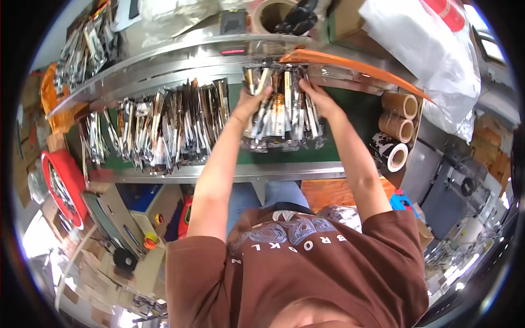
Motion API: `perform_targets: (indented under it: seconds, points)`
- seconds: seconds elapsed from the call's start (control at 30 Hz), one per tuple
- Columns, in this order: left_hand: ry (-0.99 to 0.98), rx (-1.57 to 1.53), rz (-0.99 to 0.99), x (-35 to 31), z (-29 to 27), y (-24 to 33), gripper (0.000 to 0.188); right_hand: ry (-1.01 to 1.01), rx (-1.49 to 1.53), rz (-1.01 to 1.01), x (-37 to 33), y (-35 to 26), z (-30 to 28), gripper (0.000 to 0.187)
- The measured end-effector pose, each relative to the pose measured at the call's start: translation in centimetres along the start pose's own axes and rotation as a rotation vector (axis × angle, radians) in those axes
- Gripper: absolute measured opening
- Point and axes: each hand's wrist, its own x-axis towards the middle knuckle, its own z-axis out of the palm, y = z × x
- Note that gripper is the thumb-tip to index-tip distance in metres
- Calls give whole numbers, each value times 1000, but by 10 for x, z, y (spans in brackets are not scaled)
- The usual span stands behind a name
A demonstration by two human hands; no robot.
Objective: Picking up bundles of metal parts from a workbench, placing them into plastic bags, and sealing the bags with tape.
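Note:
My left hand (254, 103) and my right hand (319, 99) press in from both sides on a bunch of slim, plastic-wrapped packets (280, 117). The packets stand side by side with long, narrow light and dark pieces inside clear film. Their lower ends fan out over the green work surface (328, 156). Fingers of both hands curl round the outer packets, and some fingertips are hidden behind them. To the left of my left hand, a long row of similar packets (175, 123) sits tightly packed on the same surface.
A metal rail (180, 50) runs behind the packets, with an orange strip (355, 65) at its right. Several tape rolls (398, 104) lie at the right end. A red-rimmed container (76, 188) stands at the far left. More packets (87, 49) lie beyond the rail.

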Motion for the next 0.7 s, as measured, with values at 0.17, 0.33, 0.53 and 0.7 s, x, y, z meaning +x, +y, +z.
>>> perform_targets:
  seconds: [0.17,0.33,0.53,0.7]
  points:
    - [-87,-83,-118,-32,29,-20,93,42,130,123,3,78,0,65]
    - [-207,-56,-67,-122,5,-65,70,26,310,319,-89,109,50,47]
    - [265,-484,442,-282,-76,-84,100,-334,-208,48,-141,58,192,62]
    - [694,-897,847,-424,-191,-144,83,-898,-748,98,-149,55,441,88]
